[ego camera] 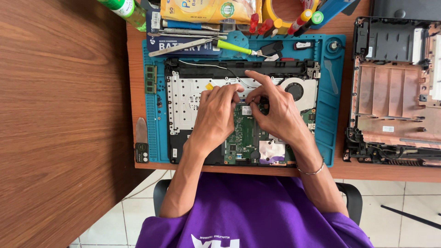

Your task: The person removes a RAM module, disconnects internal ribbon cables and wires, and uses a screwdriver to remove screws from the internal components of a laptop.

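A small part at the top edge of the green rectangular circuit board (245, 131) is pinched by the left hand (216, 115) and right hand (275, 112); the round black fan (294, 90) lies just beyond the right hand.

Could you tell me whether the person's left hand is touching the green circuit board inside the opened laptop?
Touching. The head view shows the left hand lying on the opened laptop, its fingertips pressed down at the top edge of the green circuit board, beside the right hand.
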